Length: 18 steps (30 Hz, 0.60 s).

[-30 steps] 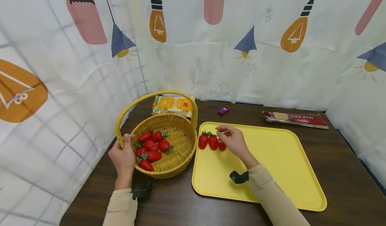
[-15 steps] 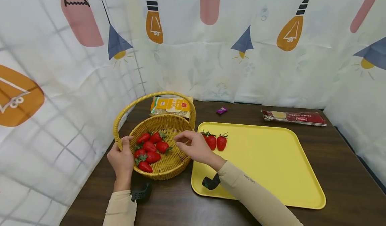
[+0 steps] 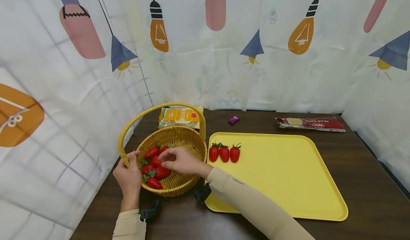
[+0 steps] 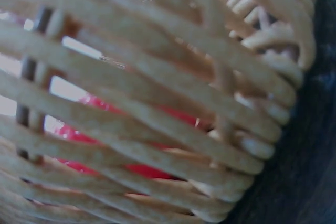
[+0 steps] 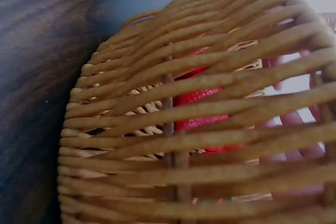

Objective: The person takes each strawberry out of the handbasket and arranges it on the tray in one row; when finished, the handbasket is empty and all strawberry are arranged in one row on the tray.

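In the head view, my left hand [image 3: 128, 177] grips the yellow wicker basket [image 3: 192, 186] where its tall handle [image 3: 121, 145] meets the left rim. Several red strawberries [image 3: 162, 172] with green leaves lie in the basket's left half. My right hand [image 3: 180, 160] reaches in from the right over them, thumb and fingers apart, fingertips at a middle strawberry [image 3: 155, 161]. The hand hides part of the pile. On the yellow tray [image 3: 275, 176], 3 strawberries [image 3: 224, 154] stand in a row at the upper left corner. Both wrist views show mostly the basket's weave, with red strawberries [image 5: 202, 109] behind it.
Behind the basket lies a yellow-and-clear food packet [image 3: 180, 116]. A small purple wrapped sweet [image 3: 234, 119] and a long dark red packet [image 3: 310, 124] lie beyond the tray on the dark wooden table [image 3: 179, 218]. A printed curtain [image 3: 198, 69] hangs behind the table.
My right hand has left the strawberry row on the tray and moved left into the basket, over the pile. The third strawberry now shows fully. My left hand keeps its grip on the basket.
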{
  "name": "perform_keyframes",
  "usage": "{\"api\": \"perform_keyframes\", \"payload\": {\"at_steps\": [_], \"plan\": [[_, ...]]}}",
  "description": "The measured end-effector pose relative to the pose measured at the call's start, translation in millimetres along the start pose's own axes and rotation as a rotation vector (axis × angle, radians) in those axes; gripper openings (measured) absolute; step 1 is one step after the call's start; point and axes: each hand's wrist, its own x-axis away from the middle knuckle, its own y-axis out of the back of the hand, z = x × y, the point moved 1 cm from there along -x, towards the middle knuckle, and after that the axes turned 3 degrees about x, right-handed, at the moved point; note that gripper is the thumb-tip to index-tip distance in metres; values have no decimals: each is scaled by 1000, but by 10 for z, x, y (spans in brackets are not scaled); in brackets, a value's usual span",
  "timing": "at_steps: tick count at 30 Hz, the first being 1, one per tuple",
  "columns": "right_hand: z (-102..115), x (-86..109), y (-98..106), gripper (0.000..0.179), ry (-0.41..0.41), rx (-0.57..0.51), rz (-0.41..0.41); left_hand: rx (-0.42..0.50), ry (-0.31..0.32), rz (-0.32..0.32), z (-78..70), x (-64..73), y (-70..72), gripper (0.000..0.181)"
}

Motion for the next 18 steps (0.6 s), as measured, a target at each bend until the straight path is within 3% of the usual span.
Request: {"api": "perform_keyframes", "payload": {"at_steps": [9, 18], "plan": [[-36, -151, -91, 24, -65, 21, 121, -15, -26, -7, -8, -1, 0, 44], [-72, -172, -121, 24, -66, 111, 217, 0, -29, -4, -29, 5, 0, 41]]}}
